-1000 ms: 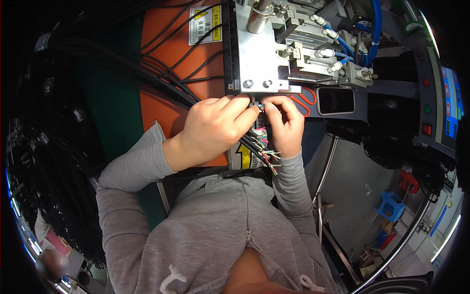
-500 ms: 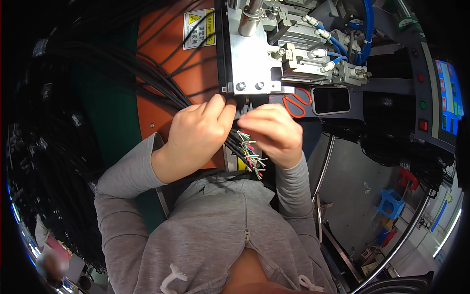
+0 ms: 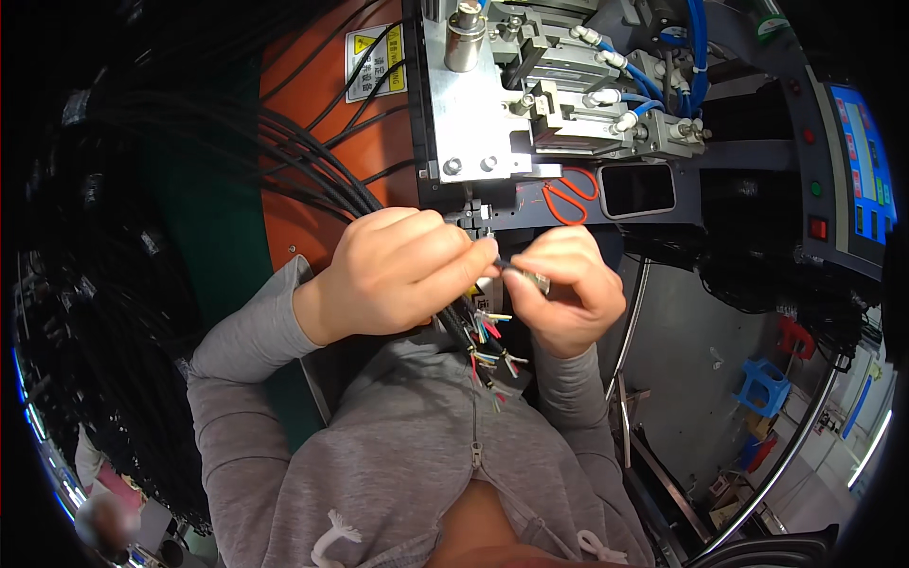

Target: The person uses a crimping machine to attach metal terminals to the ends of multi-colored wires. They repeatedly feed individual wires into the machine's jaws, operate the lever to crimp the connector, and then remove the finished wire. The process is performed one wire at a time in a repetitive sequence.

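My left hand [image 3: 402,270] is closed, thumb and fingers pinching a black cable [image 3: 505,265] near its end. From the other side my right hand [image 3: 573,293] pinches the tip of that same cable; what exactly lies between its fingertips is partly hidden. Below my left hand hangs a bundle of black cables [image 3: 456,327], their stripped ends fanning into thin coloured wires [image 3: 489,328]. Just beyond both hands sits the small metal fixture [image 3: 478,216] of a machine, under its bright metal plate [image 3: 478,123].
Pneumatic cylinders [image 3: 582,80] with blue hoses [image 3: 699,76] fill the far side. Red-handled scissors [image 3: 571,197] and a phone [image 3: 638,189] lie right of the fixture. A control panel with a screen [image 3: 864,161] stands at far right. More black cables [image 3: 312,161] cross the orange surface [image 3: 294,222].
Both hands have come back from the fixture toward my body and slightly right, with the cable between them. The fixture now shows. The bundle's wire ends hang lower.
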The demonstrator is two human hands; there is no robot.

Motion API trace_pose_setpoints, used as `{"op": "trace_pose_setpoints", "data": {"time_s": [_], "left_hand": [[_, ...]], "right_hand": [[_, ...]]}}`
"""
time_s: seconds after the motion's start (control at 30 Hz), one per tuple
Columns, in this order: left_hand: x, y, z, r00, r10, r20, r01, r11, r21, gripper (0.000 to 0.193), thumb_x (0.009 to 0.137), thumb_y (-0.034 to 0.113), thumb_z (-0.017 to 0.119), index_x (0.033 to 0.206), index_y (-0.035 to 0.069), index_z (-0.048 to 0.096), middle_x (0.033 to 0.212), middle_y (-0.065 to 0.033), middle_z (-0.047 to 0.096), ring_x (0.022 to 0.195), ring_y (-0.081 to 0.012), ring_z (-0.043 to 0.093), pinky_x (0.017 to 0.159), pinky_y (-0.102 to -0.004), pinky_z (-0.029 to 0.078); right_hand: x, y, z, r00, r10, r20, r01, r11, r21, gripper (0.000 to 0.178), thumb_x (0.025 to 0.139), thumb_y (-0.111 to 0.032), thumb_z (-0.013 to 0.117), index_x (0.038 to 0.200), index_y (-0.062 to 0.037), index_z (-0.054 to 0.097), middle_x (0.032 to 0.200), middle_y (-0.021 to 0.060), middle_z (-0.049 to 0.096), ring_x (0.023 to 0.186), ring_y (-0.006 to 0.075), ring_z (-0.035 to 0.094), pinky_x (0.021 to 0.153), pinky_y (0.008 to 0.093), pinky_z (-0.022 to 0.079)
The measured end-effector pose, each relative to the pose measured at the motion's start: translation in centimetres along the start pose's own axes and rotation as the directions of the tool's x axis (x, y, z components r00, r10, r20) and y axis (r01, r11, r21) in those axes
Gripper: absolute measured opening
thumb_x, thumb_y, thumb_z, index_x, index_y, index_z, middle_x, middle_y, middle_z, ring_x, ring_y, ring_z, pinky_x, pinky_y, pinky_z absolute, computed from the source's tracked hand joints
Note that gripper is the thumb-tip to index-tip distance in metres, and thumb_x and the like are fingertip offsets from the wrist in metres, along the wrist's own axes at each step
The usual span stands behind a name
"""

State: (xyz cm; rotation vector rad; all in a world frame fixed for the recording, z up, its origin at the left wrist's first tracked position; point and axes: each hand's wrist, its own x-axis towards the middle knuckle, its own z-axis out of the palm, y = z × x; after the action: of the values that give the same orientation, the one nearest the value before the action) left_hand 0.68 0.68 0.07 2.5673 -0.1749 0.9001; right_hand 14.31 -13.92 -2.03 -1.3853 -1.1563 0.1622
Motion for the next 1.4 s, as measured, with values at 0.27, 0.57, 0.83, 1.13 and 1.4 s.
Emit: {"op": "trace_pose_setpoints", "data": {"time_s": [0.27,0.57,0.83,1.13,1.4], "left_hand": [[0.0,0.2,0.5,0.989,-0.127,-0.080,0.128,0.992,-0.003,0.019,0.076,0.012,0.072,0.088,-0.001,0.065,0.070,-0.0081,0.059,0.057,-0.0203,0.060,0.048,-0.0295,0.045],[0.4,-0.1,0.5,0.986,-0.142,-0.089,0.136,0.988,-0.070,0.015,0.076,0.008,0.071,0.086,-0.002,0.064,0.072,-0.0090,0.058,0.057,-0.0205,0.059,0.048,-0.0298,0.045],[-0.1,0.5,0.4,0.968,-0.231,0.092,0.222,0.970,0.102,0.018,0.073,0.005,0.070,0.088,-0.001,0.063,0.075,-0.0069,0.055,0.058,-0.0184,0.057,0.048,-0.0300,0.045],[-0.8,0.7,1.4,0.983,-0.172,0.064,0.155,0.965,0.209,0.030,0.068,0.008,0.066,0.098,0.004,0.069,0.073,-0.0017,0.055,0.063,-0.0134,0.057,0.050,-0.0260,0.044],[-0.8,0.8,1.7,0.978,-0.172,0.122,0.135,0.955,0.265,0.035,0.069,0.010,0.063,0.103,0.006,0.068,0.070,-0.0004,0.049,0.058,-0.0113,0.052,0.048,-0.0247,0.041]], "right_hand": [[0.7,1.0,2.1,0.984,-0.102,-0.147,0.105,0.994,0.014,0.030,0.066,-0.002,0.081,0.092,0.0013,0.066,0.090,0.0121,0.068,0.083,0.0242,0.062,0.074,0.0333,0.049],[1.0,1.5,1.8,0.982,0.171,0.081,-0.189,0.851,0.489,0.013,0.071,0.001,0.075,0.080,0.0010,0.066,0.083,0.0103,0.066,0.081,0.0204,0.061,0.073,0.0307,0.048],[1.7,0.4,1.5,0.988,-0.150,-0.035,0.130,0.937,-0.324,0.017,0.066,-0.001,0.078,0.077,-0.0039,0.066,0.074,0.0070,0.062,0.071,0.0229,0.057,0.066,0.0321,0.045],[1.3,1.9,-1.1,0.841,0.449,0.304,-0.516,0.833,0.198,0.006,0.079,-0.001,0.069,0.081,0.0016,0.064,0.082,0.0070,0.062,0.079,0.0140,0.058,0.072,0.0267,0.046],[0.6,2.6,0.4,0.894,0.417,0.163,-0.424,0.905,0.012,0.008,0.081,0.000,0.067,0.088,0.0036,0.066,0.086,0.0089,0.064,0.076,0.0138,0.061,0.068,0.0254,0.049]]}}
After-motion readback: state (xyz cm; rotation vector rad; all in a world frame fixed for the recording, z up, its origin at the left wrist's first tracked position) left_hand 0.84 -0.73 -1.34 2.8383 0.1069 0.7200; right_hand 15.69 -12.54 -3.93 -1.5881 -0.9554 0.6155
